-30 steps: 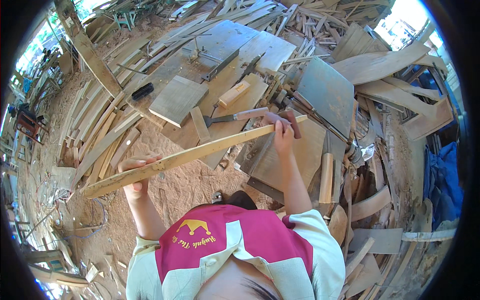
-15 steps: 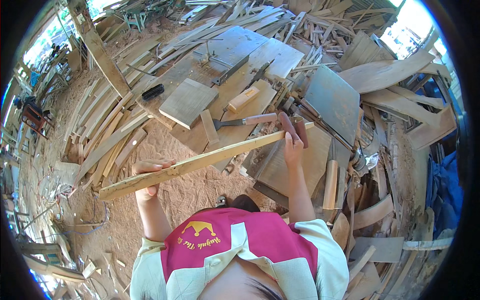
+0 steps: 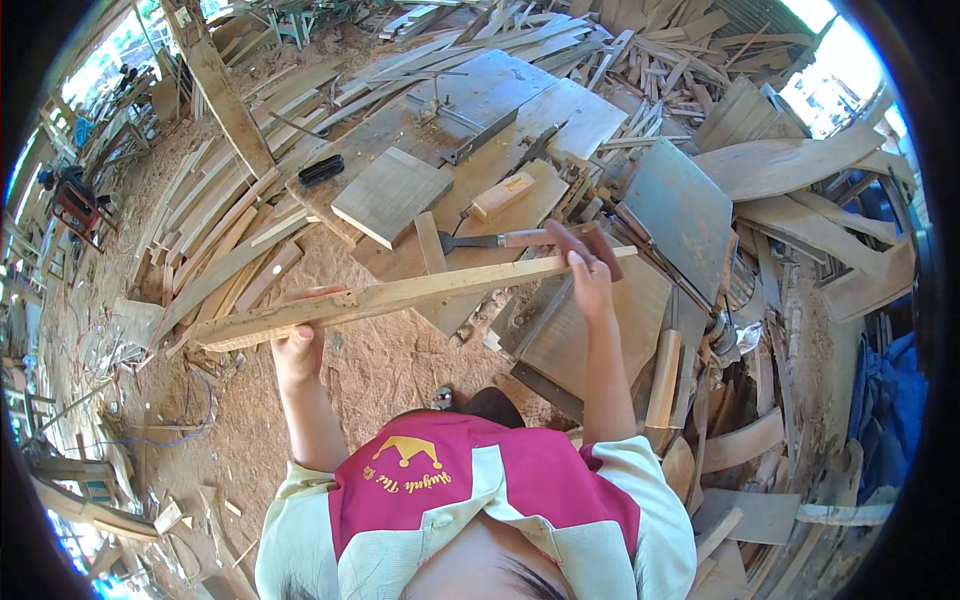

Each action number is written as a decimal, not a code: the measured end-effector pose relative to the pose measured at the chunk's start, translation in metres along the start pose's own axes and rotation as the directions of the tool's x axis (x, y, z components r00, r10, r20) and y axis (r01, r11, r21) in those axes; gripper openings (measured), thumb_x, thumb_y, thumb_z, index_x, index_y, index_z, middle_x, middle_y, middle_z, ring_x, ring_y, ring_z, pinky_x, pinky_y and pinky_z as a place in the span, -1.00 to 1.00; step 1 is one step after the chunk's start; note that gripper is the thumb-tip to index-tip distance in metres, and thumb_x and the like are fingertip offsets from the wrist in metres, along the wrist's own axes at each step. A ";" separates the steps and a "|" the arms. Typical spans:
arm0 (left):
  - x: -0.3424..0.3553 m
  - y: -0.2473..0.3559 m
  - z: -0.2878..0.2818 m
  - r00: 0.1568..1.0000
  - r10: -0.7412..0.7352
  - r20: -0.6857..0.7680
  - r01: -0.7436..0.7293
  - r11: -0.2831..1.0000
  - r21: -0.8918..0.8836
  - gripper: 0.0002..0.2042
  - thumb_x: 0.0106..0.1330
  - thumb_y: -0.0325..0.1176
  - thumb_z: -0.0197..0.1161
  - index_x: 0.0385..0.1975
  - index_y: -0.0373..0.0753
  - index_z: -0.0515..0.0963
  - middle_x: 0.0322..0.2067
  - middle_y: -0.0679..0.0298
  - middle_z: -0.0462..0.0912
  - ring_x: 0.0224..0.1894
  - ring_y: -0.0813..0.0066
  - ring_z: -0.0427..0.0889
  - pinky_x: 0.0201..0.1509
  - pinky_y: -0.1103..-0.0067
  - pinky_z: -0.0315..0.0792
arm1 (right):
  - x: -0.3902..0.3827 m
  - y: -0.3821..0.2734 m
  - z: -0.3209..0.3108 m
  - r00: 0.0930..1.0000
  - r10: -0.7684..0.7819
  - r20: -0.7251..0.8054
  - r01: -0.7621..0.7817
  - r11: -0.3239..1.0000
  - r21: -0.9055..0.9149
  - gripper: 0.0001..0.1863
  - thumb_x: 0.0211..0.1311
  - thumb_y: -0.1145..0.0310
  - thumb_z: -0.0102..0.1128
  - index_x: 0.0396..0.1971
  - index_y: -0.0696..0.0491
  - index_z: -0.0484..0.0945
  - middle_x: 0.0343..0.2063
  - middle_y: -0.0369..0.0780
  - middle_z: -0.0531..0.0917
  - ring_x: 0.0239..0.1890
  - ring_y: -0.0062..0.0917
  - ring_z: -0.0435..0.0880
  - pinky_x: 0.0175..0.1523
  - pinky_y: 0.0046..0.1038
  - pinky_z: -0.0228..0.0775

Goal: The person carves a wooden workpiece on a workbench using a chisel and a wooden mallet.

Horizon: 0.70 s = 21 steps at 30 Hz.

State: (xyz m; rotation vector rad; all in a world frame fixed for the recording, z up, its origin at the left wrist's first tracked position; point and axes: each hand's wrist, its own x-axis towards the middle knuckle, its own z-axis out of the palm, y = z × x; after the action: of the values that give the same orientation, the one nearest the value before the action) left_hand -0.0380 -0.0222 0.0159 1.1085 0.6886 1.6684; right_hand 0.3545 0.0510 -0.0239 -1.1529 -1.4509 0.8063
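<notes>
A long pale wooden strip (image 3: 400,297) slants across in front of me, its thicker end at the left. Around that end is my left hand (image 3: 300,345), closed, with the thumb on the near side and the fingers behind. At the strip's right end my right hand (image 3: 592,285) is closed on a curled reddish-brown sheet of sandpaper (image 3: 603,252). The sandpaper lies against the strip, but its contact side is hidden. Just beyond sits a chisel-like tool (image 3: 520,239) with a flat dark blade and a wooden handle, beside a small flat wood piece (image 3: 430,243).
A low wooden worktop (image 3: 385,265) carries a square wood block (image 3: 392,196), a wooden hand block (image 3: 502,196), a dark brush (image 3: 321,168) and a metal bar (image 3: 482,138). A blue-grey panel (image 3: 678,215) leans to the right. Heaped boards (image 3: 205,255) lie left and behind.
The strip's left end has swung away from me, so it lies flatter across. My left hand has moved farther out with it and the fingers now wrap behind. The right hand stays at the right end.
</notes>
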 end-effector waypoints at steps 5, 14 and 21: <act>0.003 0.000 0.001 1.000 0.018 -0.002 -0.018 1.000 0.010 -0.39 -0.14 0.01 0.40 -0.19 -0.33 0.43 -0.20 -0.04 0.53 -0.07 0.08 0.50 0.06 0.23 0.30 | -0.026 -0.068 0.051 0.979 0.178 0.098 -0.152 0.963 -0.223 -0.68 0.17 0.37 -0.03 -0.12 0.22 0.48 -0.19 -0.14 0.58 -0.14 -0.52 0.52 0.00 -0.50 0.27; -0.010 -0.007 -0.004 0.998 0.008 -0.057 -0.011 0.998 -0.066 -0.43 -0.13 -0.04 0.41 -0.19 -0.30 0.43 -0.23 0.18 0.54 -0.04 0.14 0.48 0.08 0.27 0.32 | -0.015 0.028 -0.009 0.998 0.053 -0.031 -0.059 0.974 -0.221 -0.63 0.20 0.32 -0.08 -0.10 0.25 0.45 -0.24 -0.12 0.61 -0.17 -0.49 0.56 -0.03 -0.47 0.31; -0.013 -0.011 -0.001 0.987 -0.012 -0.160 -0.001 0.997 -0.079 -0.44 -0.10 -0.09 0.42 -0.17 -0.31 0.43 -0.19 0.20 0.51 -0.04 0.12 0.48 0.09 0.27 0.33 | 0.010 -0.003 0.006 0.950 0.303 -0.079 -0.307 0.851 -0.426 -0.62 0.22 0.38 -0.20 0.03 -0.13 0.42 -0.05 -0.10 0.50 0.05 -0.32 0.42 0.16 -0.44 0.16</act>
State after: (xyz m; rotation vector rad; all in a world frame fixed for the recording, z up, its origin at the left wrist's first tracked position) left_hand -0.0333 -0.0302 0.0021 0.9230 0.7207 1.7785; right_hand 0.3484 0.0602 -0.0190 -1.7609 -1.5033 0.7046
